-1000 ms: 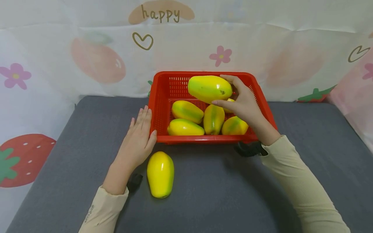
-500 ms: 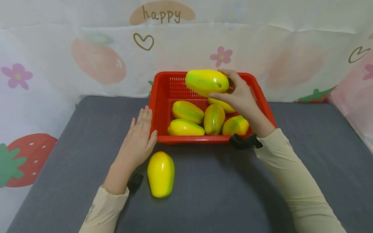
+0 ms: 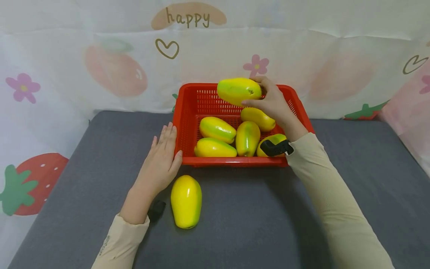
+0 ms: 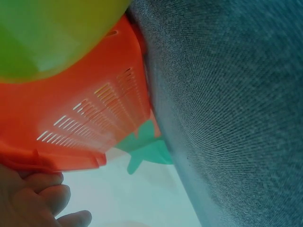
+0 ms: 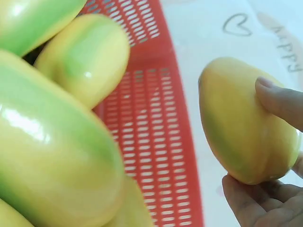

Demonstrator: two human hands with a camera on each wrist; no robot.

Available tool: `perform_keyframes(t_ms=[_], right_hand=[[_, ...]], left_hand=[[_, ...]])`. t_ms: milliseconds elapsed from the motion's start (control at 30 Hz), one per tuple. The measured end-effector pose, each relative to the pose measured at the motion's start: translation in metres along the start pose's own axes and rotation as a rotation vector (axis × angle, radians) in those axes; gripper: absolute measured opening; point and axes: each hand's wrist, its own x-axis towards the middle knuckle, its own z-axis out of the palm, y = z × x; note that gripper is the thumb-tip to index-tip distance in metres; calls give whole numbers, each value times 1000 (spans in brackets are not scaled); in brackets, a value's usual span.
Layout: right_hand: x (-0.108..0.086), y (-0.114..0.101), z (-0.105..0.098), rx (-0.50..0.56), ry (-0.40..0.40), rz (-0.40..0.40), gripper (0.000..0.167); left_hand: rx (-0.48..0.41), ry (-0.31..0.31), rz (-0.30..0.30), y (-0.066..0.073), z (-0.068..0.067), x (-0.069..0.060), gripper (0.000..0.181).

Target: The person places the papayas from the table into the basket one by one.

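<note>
My right hand (image 3: 273, 102) grips a yellow-green papaya (image 3: 236, 89) by one end, above the back of a red plastic basket (image 3: 231, 161). In the right wrist view, thumb and fingers pinch this held papaya (image 5: 241, 123) from opposite sides. Flat along the basket's left rim rests my left hand (image 3: 158, 160), its fingers straight. Several more papayas (image 3: 248, 138) lie inside the basket. One papaya (image 3: 186, 201) lies on the table in front of it, near my left wrist; the left wrist view shows a blurred papaya (image 4: 47, 33) close up.
The table has a grey cloth cover (image 3: 242, 216). Right behind the basket hangs a printed white curtain (image 3: 208, 52). Black wrist straps show on both arms; the right one (image 3: 275, 148) hangs over the basket's front right corner.
My right hand has risen and moved back with the papaya, uncovering another papaya at the back right of the basket. My left hand and the basket stay in place.
</note>
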Motion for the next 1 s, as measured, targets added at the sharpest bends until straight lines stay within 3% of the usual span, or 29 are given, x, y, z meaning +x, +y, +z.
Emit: perform_keyframes(t_ms=[267,533,1000], right_hand=[[17,12,8,-54,-69,26,70],[24,20,13,-184,-166,74,71],[27,26,16,-167,-213,78,58]], left_hand=[[1,2,0,0,0,0,63],[0,6,7,1,-1,-1,63],[4,6,12,1,-1,-2,63]])
